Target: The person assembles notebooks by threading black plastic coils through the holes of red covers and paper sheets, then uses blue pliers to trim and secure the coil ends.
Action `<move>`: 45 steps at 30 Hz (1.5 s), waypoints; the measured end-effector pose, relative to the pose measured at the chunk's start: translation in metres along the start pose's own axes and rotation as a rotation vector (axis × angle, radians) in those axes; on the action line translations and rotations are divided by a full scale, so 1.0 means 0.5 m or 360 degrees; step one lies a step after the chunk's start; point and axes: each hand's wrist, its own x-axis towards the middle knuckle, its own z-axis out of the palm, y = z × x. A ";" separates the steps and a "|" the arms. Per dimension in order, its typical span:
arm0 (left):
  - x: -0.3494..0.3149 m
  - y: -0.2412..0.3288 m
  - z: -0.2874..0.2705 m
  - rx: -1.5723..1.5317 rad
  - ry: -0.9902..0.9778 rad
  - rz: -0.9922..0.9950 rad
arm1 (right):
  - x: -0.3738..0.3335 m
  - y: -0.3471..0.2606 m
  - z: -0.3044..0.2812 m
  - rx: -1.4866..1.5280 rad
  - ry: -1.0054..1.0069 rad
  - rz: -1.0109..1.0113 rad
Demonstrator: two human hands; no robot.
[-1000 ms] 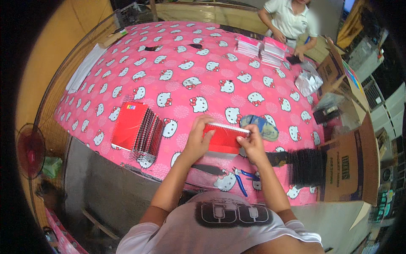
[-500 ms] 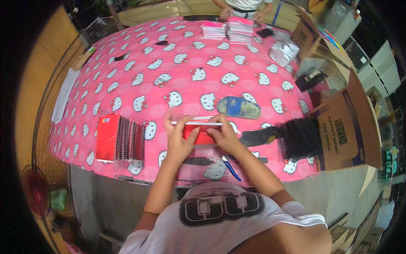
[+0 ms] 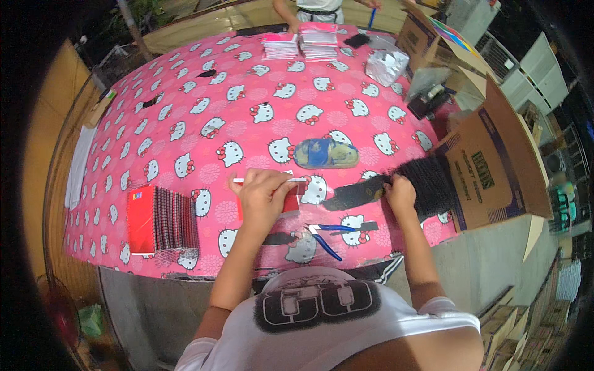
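My left hand (image 3: 262,196) grips an unbound red notebook (image 3: 289,203) near the table's front, fingers bent over its white page edge. To the right, my right hand (image 3: 402,195) is closed at the near side of a pile of black binding wires (image 3: 433,188); the fingertips are partly hidden. A dark flat strip (image 3: 356,195) lies just left of that hand. Blue-handled pliers (image 3: 328,240) rest with their handles apart between my forearms. Over on the left stands a row of red spiral notebooks (image 3: 141,219).
A blue and yellow slipper (image 3: 327,153) lies beyond my left hand. An open cardboard box (image 3: 489,167) borders the table's right side. Notebook stacks (image 3: 318,44) and a silvery plastic bag (image 3: 387,66) sit at the far side, where another person (image 3: 318,12) stands.
My right hand has let go of the notebook and moved right to the black wires. The left hand alone keeps the notebook. The whole view has shifted slightly.
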 end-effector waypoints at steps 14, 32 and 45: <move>-0.008 -0.004 -0.008 -0.0052 -0.0006 0.0003 | -0.085 -0.295 -0.126 0.1416 0.0001 -0.0912; -0.011 -0.006 -0.007 -0.0114 -0.0013 -0.0042 | -0.002 -0.298 -0.146 0.1432 -0.1240 -0.0799; -0.013 -0.007 -0.009 -0.0039 0.0052 0.0048 | -0.081 -0.364 -0.139 0.0976 -0.0159 -0.1203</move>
